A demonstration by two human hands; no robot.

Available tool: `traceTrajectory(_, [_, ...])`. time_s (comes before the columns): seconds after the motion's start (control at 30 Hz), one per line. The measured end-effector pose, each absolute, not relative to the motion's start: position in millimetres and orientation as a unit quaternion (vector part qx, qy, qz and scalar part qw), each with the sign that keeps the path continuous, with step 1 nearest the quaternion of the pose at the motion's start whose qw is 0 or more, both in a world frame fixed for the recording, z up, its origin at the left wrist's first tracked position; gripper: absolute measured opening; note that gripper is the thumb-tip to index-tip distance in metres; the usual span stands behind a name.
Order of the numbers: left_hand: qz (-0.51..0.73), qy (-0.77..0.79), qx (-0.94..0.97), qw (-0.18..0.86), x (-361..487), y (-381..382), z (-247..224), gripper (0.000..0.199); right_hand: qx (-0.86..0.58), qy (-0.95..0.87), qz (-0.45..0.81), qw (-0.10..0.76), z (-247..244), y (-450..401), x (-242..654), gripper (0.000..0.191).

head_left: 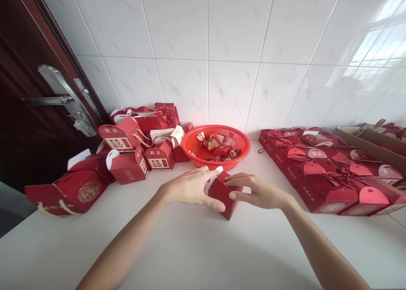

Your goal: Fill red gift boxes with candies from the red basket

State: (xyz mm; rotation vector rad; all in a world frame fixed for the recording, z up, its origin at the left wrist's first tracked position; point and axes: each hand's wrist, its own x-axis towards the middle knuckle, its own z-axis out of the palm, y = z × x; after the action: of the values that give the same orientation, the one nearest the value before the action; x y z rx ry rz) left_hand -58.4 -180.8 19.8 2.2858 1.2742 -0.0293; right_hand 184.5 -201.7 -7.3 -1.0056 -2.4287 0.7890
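Observation:
A small red gift box (pixel 220 192) stands on the white tabletop in front of me, turned so that one corner faces me. My left hand (pixel 187 186) grips its left side, thumb on the near face and fingers at the top edge. From the right, my right hand (pixel 258 192) holds the box too, with fingers over the top and the thumb on the near edge. A pale flap sticks up at the back of the box, between the hands. What lies inside it cannot be seen. Just behind is a red plastic basket (pixel 187 148) with wrapped candies (pixel 218 146).
Several red gift boxes (pixel 128 169), some with rope handles, crowd the left side. On the right stand rows of boxes (pixel 326 188) with dark red strings, beside a cardboard carton (pixel 374 140). A tiled wall (pixel 180 36) closes the back; a wooden door (pixel 25 70) is at left.

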Motion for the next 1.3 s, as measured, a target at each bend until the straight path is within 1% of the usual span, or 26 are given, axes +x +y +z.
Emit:
traceTrajectory(0.07, [-0.023, 0.453, 0.851, 0.264, -60.2, -180.5, 19.1, 0.114, -0.371, -0.854, 0.288, 0.222, -16.2, -207.2, 187.6, 0.038])
traceTrajectory(0.1, [-0.021, 0.447, 0.854, 0.265, -60.7, -180.0, 18.4, 0.109, -0.376, -0.844, 0.297, 0.241, -20.2, -209.5, 189.0, 0.037])
traceTrajectory(0.23, [0.038, 0.457, 0.854, 0.245, -57.1, -177.6, 10.9, 0.075, -0.378, -0.788, 0.352, 0.336, -36.1, -213.7, 193.4, 0.030])
traceTrajectory(0.3, [0.063, 0.467, 0.853, 0.226, -51.9, -177.5, 4.2, 0.066, -0.367, -0.747, 0.385, 0.399, -46.3, -212.4, 193.7, 0.030])
traceTrajectory(0.4, [0.076, 0.465, 0.855, 0.217, -43.4, -179.2, -5.2, 0.064, -0.360, -0.680, 0.419, 0.482, -63.5, -208.9, 191.2, 0.032])
traceTrajectory(0.5, [0.100, 0.451, 0.861, 0.213, -37.2, -181.8, -9.6, 0.071, -0.368, -0.643, 0.423, 0.522, -77.6, -206.8, 186.3, 0.031])
traceTrajectory(0.57, [0.117, 0.453, 0.859, 0.207, -35.0, -182.9, -10.0, 0.076, -0.380, -0.639, 0.408, 0.529, -83.3, -206.6, 183.2, 0.030])
traceTrajectory(0.6, [0.120, 0.458, 0.857, 0.206, -34.5, -183.1, -9.8, 0.074, -0.392, -0.644, 0.392, 0.527, -85.2, -206.6, 182.1, 0.029])
traceTrajectory(0.63, [0.120, 0.462, 0.854, 0.207, -34.3, -183.0, -9.6, 0.068, -0.406, -0.652, 0.370, 0.522, -86.4, -206.6, 181.2, 0.029])
traceTrajectory(0.73, [0.111, 0.461, 0.855, 0.212, -35.6, -181.0, -9.4, 0.040, -0.441, -0.677, 0.319, 0.496, -88.6, -206.9, 179.9, 0.030])
traceTrajectory(0.77, [0.109, 0.457, 0.857, 0.212, -36.3, -180.0, -9.4, 0.035, -0.445, -0.681, 0.312, 0.492, -89.2, -207.0, 179.7, 0.032])
traceTrajectory(0.8, [0.109, 0.453, 0.858, 0.214, -36.8, -179.0, -9.4, 0.033, -0.446, -0.682, 0.308, 0.491, -89.9, -207.2, 179.5, 0.033])
traceTrajectory(0.87, [0.111, 0.448, 0.858, 0.223, -37.3, -177.5, -9.1, 0.041, -0.443, -0.687, 0.297, 0.493, -91.5, -207.7, 178.8, 0.035])
traceTrajectory(0.93, [0.109, 0.447, 0.856, 0.234, -37.1, -176.8, -8.7, 0.048, -0.444, -0.697, 0.284, 0.486, -93.4, -208.2, 177.5, 0.032])
traceTrajectory(0.97, [0.107, 0.447, 0.856, 0.237, -36.8, -176.8, -8.7, 0.048, -0.447, -0.702, 0.279, 0.479, -94.2, -208.5, 176.8, 0.030])
traceTrajectory(1.07, [0.097, 0.452, 0.855, 0.234, -35.8, -177.3, -10.2, 0.039, -0.456, -0.707, 0.275, 0.466, -95.6, -209.0, 174.9, 0.027])
traceTrajectory(1.2, [0.100, 0.448, 0.856, 0.238, -34.6, -175.7, -14.7, 0.037, -0.456, -0.703, 0.274, 0.473, -94.9, -208.8, 174.1, 0.029])
traceTrajectory(1.3, [0.105, 0.409, 0.868, 0.260, -33.2, -172.4, -16.8, 0.035, -0.441, -0.698, 0.274, 0.493, -92.9, -208.8, 176.1, 0.031])
